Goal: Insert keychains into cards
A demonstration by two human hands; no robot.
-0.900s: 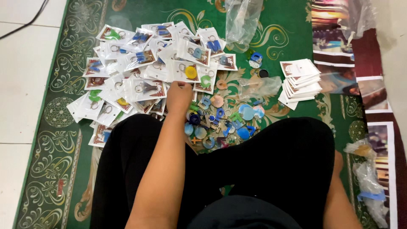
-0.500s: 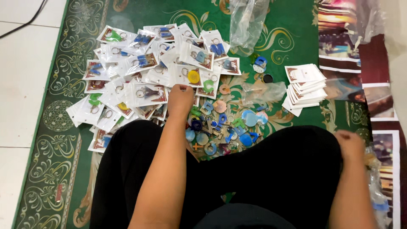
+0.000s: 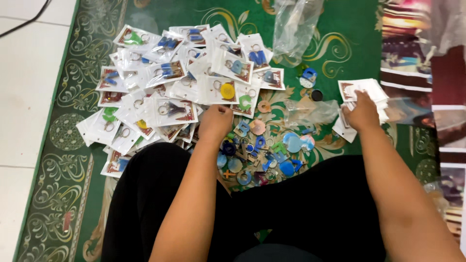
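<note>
Green patterned carpet [image 3: 374, 58] carries everything. Left hand [image 3: 216, 121] is curled at the edge of the bagged keychains [image 3: 174, 82], loose keychains [image 3: 262, 155] just right of it; right hand [image 3: 361, 114] presses the card stack [image 3: 361, 90].

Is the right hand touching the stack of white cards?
Touching. The head view shows the right hand lying on top of the stack of white cards on the green rug, fingers covering part of it with no gap.
</note>
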